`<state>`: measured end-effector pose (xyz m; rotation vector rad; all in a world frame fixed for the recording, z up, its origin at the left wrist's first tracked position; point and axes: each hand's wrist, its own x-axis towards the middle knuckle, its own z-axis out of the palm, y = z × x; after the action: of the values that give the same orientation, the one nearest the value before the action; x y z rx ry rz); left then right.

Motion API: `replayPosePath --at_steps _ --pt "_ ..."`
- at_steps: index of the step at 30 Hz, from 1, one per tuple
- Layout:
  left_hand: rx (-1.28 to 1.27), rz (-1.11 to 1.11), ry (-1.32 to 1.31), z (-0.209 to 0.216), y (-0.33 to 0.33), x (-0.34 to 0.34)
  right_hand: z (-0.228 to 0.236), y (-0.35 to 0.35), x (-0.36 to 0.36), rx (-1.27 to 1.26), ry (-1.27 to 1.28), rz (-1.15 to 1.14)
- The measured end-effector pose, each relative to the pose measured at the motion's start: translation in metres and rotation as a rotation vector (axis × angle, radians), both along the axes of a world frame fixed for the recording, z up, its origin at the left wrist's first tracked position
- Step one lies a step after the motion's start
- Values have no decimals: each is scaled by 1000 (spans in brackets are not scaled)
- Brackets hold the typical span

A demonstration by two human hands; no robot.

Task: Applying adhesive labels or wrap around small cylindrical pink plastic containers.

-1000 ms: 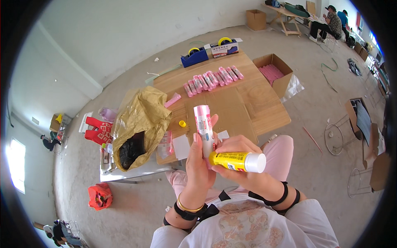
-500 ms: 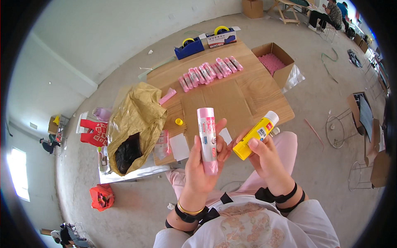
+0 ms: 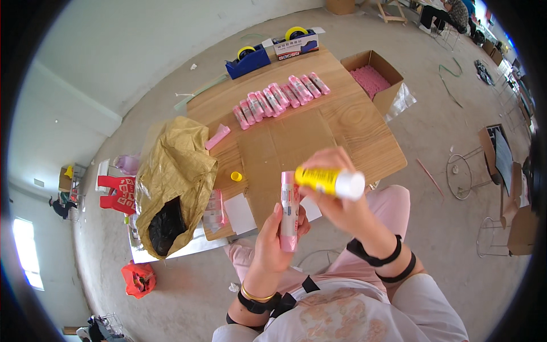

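In my left hand (image 3: 273, 242) stands a pink roll with a printed label band (image 3: 289, 219), upright, my fingers wrapped round it. My right hand (image 3: 337, 208) grips a yellow glue stick (image 3: 319, 180) with a white end, tipped so its yellow end is at the roll's upper part; whether they touch I cannot tell. The yellow cap (image 3: 236, 176) lies on the wooden table (image 3: 370, 131). Beyond my hands is a flat cardboard sheet (image 3: 288, 139), and behind it a row of several similar pink rolls (image 3: 279, 98).
Blue tape dispenser (image 3: 248, 61) and a dispenser box (image 3: 296, 45) stand at the table's far edge. A gold sack (image 3: 182, 154) with a black bag is at left, near white paper (image 3: 241, 214). An open carton (image 3: 393, 80) of pink material stands right; people sit far right.
My right hand has swung left and turned the glue stick over, bringing its yellow end to the pink roll. My left hand has lowered slightly with the roll.
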<state>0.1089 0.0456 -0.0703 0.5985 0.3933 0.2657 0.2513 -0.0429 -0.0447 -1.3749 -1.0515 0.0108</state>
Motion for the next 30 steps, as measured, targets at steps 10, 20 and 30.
replayPosePath --at_steps 10,20,30 --pt "40 -124 -80 -9 18 7 -184 27 86 -670 135 -377" --pt "33 -1 44 -12 17 11 -190 12 81 -622 55 -462" --pt "352 -27 -8 -21 14 19 -83 -21 21 -239 931 451"
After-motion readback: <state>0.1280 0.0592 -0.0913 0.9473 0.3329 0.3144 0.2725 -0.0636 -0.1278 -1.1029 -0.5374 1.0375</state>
